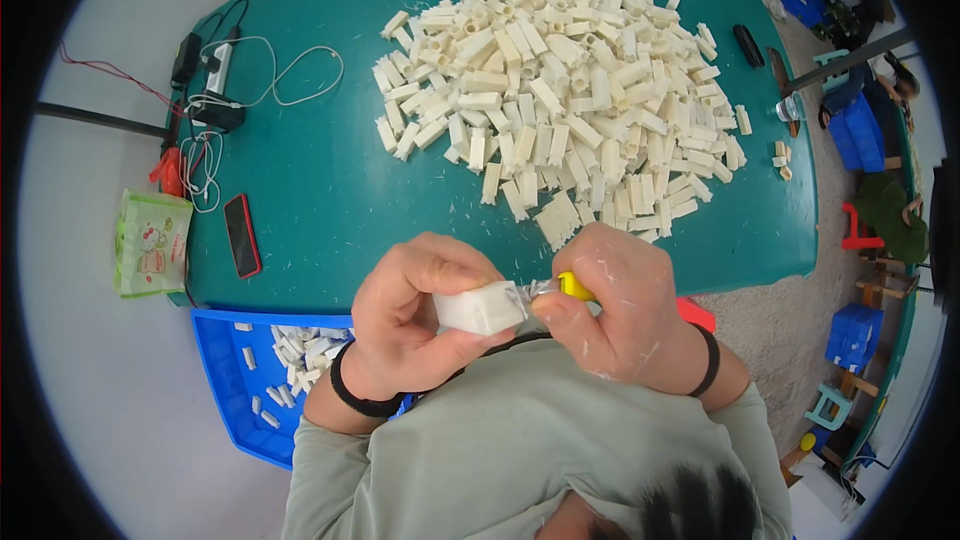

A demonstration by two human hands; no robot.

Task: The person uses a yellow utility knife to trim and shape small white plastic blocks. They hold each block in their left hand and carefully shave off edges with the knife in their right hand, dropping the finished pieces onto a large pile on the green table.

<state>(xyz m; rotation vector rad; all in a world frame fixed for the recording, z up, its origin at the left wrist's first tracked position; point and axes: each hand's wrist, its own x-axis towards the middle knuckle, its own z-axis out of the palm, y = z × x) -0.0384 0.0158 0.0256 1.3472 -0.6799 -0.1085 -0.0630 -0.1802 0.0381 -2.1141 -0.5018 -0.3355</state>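
Note:
My left hand (pixel 418 310) is closed around a white block-shaped plastic piece (pixel 482 309), its thumb on top and fingers below. Shavings cling to the piece's right end. My right hand (pixel 625 310) grips a yellow-handled blade tool (pixel 576 286), the handle mostly hidden in the fist. The tool's short metal tip meets that right end, with the right thumb close beside it. White flecks stick to the right hand. Just beyond both hands, a large heap of cream-coloured rectangular hollow pieces (pixel 560 90) covers much of the green table (pixel 330 160).
A blue tray (pixel 240 395) with several white pieces sits below the table's near left edge. On the table's left are a red-edged phone (pixel 242 235), white cables (pixel 280 90) and a power strip (pixel 218 70). A patterned bag (pixel 152 245) hangs there. A black object (pixel 748 45) lies far right.

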